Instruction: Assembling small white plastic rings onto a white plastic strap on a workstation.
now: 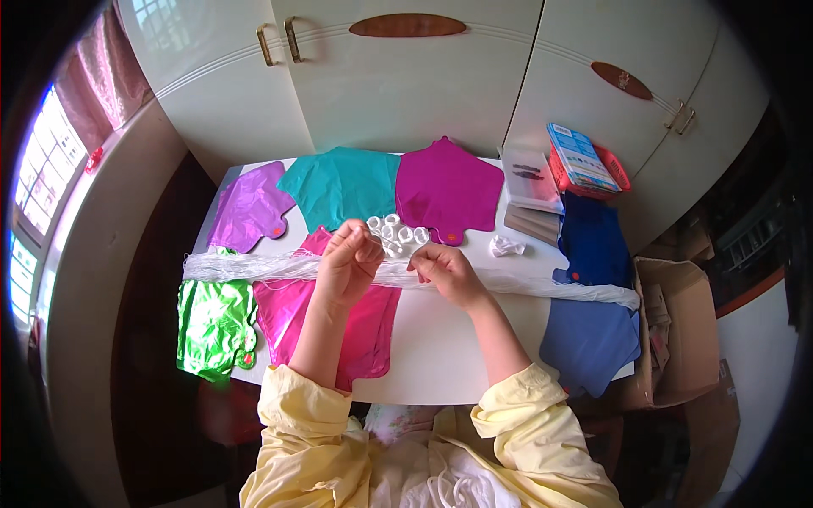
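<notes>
My left hand (350, 262) is raised over the middle of the table with its fingers curled closed. My right hand (447, 273), lower and to the right, has thumb and forefinger pinched together. Whatever thin thing either hand holds is too small to make out. Below both hands a long bundle of white string (525, 285) stretches across the table. Just beyond them lies a cluster of small white rings (395, 232). Under my left forearm is a flat pink foil sheet (284, 309), partly hidden by the arm and the string.
Flat foil sheets lie around: purple (247, 207), teal (343, 190), magenta (449, 190), green (212, 326), dark blue (595, 241), grey-blue (590, 343). A crumpled white piece (506, 246), a clear box (532, 179) and a red basket (616, 169) stand right. A cardboard box (690, 330) adjoins the table.
</notes>
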The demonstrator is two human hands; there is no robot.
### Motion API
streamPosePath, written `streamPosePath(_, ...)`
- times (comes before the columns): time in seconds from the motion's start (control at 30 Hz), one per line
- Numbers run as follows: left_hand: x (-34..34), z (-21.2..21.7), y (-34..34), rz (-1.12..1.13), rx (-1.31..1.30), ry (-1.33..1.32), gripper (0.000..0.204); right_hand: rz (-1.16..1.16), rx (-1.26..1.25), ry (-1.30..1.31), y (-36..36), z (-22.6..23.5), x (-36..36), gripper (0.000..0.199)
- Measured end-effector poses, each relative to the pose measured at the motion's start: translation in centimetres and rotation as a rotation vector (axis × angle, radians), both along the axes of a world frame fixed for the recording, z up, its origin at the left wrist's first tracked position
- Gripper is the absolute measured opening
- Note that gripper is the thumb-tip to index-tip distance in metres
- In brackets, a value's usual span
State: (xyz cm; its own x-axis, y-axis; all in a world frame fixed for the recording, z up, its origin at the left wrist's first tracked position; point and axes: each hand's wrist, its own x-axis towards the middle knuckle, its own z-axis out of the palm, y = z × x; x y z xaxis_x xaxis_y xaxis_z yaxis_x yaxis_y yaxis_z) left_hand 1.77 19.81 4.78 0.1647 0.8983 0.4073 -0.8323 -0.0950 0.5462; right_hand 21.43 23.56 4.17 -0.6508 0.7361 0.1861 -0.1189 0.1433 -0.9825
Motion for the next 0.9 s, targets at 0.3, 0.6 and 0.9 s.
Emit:
streamPosePath(0.3,0.9,1.7,-0.1,0.807,-0.041,0.568,0.026,-0.155,0.18,-0.152,-0.9,1.3,-0.4,0.02)
streamPosePath(0.6,1.0,2.6,-1.2,0.957,-0.007,1.445,0.022,-0.436,0.642,-0.147,-0.2,1.7,0.3,0.014)
streamPosePath(0.9,1.7,2.0,-1.0,0.437,-0.111,0.566,0.036,-0.391,0.617,-0.174,-0.4,0.4,-0.9,0.009)
